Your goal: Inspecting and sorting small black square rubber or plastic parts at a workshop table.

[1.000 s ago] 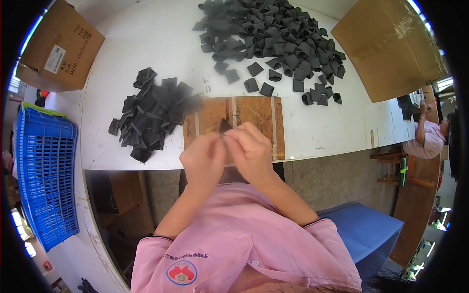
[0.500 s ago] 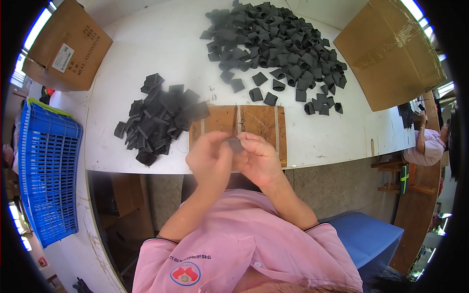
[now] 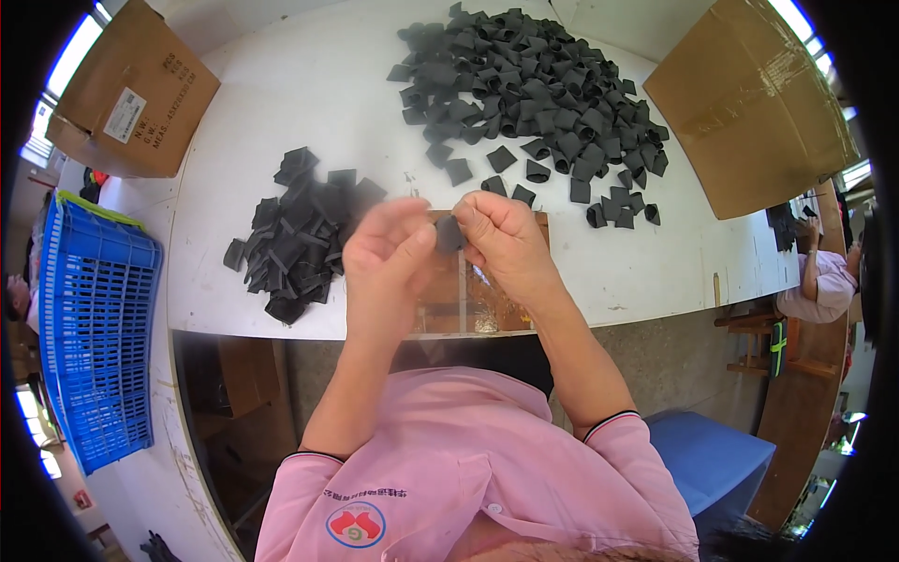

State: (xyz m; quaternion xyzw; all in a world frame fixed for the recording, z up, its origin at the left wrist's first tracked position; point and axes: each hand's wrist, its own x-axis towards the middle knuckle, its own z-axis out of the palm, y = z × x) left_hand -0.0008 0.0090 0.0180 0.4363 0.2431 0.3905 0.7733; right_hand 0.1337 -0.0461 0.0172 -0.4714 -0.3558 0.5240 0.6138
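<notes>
In front of my chest, over a brown wooden board (image 3: 518, 321), my right hand (image 3: 506, 239) pinches a small dark grey fabric piece (image 3: 450, 234) between thumb and fingers. My left hand (image 3: 382, 258) is slightly blurred, its fingers stretched and apart. Its thumb tip comes close to the piece's left edge; whether they touch I cannot tell. Left of the board lies a pile of flat dark fabric pieces (image 3: 295, 244). Farther off spreads a larger heap of dark fabric tubes (image 3: 552, 103), several of them lying loose at its near edge.
Cardboard boxes stand on the white table (image 3: 637, 267) at the far left (image 3: 140, 89) and far right (image 3: 749, 103). A blue plastic basket (image 3: 98, 328) is at my left. At lower right is a blue seat-like block (image 3: 707, 459); another person (image 3: 819, 281) sits beyond the right side.
Both hands have moved up and away from my body. My left hand has opened and drawn off the piece, which stays pinched in my right hand.
</notes>
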